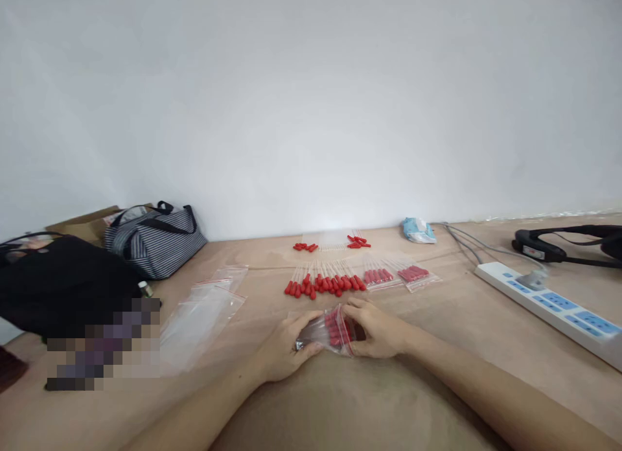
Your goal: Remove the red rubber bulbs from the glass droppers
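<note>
A clear zip bag (335, 332) with a red seal line lies between my hands, and red-bulbed droppers show through it. My left hand (284, 348) grips the bag's left end between thumb and fingers. At the right end, by the red seal, my right hand (381, 328) is closed on the bag. Just beyond my hands is a row of loose droppers (324, 284), red bulbs facing me and pale stems pointing to the wall. Right of that row lie two filled bags, a left one (379, 275) and a right one (414, 273).
Flat clear bags (204, 308) are spread to my left. More red bulbs (357, 242) lie near the wall. A striped bag (160, 240) and a black cloth item (63, 282) stand far left. At right are a power strip (549, 305), a blue-white packet (418, 231) and a black headset (558, 240).
</note>
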The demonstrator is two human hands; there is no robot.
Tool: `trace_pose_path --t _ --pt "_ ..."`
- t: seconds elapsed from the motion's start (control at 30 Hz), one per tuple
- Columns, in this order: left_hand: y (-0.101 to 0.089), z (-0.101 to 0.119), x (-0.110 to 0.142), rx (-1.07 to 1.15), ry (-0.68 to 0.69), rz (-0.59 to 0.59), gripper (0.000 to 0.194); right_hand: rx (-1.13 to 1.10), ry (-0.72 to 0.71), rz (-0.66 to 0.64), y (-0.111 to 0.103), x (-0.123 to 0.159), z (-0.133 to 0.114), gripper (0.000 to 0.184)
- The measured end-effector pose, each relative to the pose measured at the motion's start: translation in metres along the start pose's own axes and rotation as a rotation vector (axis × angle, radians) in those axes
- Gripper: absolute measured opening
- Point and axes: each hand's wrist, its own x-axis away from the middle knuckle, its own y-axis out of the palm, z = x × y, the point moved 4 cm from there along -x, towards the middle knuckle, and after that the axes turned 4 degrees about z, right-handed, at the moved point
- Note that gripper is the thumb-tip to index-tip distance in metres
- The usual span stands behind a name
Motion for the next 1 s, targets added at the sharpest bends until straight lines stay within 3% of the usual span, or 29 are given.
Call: trace_pose_path --t 0.23,0.4,0.57,0.7,1.0 --pt "0.001 -0.003 0.000 0.008 -0.008 0.004 0.044 -0.293 0.185 -0.054 0.004 -0.002 0.007 0.023" --pt "0.001 -0.003 -0.001 -0.009 -0.030 -0.027 0.044 -0.232 0.125 -0.004 -0.001 -0.001 0.007 0.028" --pt "0.000 -0.002 -0.001 -0.003 -0.037 -0.013 0.043 -0.406 0.195 -0.106 0.007 0.002 0.006 0.028" --pt "0.000 -0.003 0.000 0.000 -0.054 -0.011 0.044 -0.406 0.167 -0.063 -0.001 0.002 0.010 0.024" --pt "-0.002 -0.002 0.000 -0.013 -0.088 -0.011 0.043 -1.052 0.366 -0.038 0.002 0.002 0.043 0.024"
